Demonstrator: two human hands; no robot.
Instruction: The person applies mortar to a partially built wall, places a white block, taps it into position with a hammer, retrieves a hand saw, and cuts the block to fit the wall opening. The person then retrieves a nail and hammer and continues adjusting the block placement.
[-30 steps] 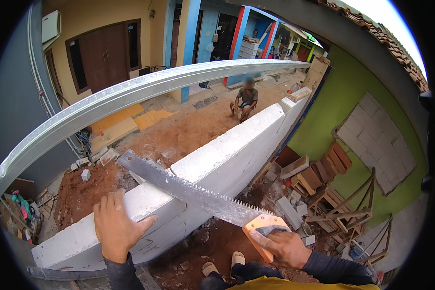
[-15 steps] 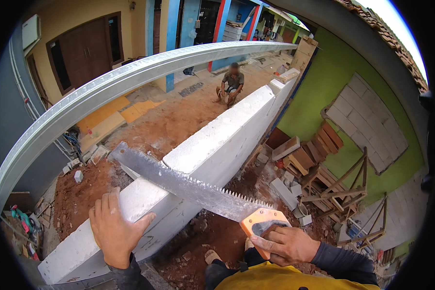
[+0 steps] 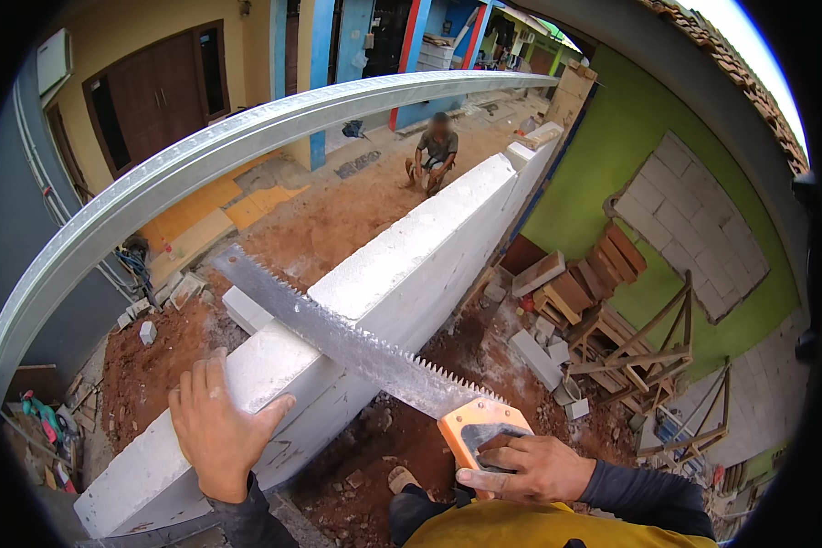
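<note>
My right hand (image 3: 532, 466) is closed round the orange-and-black handle (image 3: 461, 433) of a large handsaw. The saw's long grey blade (image 3: 338, 340) lies aslant across the top of a low white block wall (image 3: 411, 237). Its coarse teeth face up and to the right, and its tip reaches past the wall's far side. Against the near part of the wall, left of the blade, rests my left hand (image 3: 221, 429). Its fingers lie stretched over the top and its thumb is spread toward the blade. Whether the blade sits in a cut cannot be seen.
A long pale metal bar (image 3: 247, 123) arches across the view beyond the wall. A person (image 3: 436, 153) sits low on the ground on the far side. Wooden trestles (image 3: 644, 356), stacked bricks (image 3: 603, 274) and block pieces (image 3: 534, 359) stand at the right. Rubble lies on reddish soil.
The saw has turned slightly: its handle is a little further left and its tip further up and right. My left hand keeps its place on the wall.
</note>
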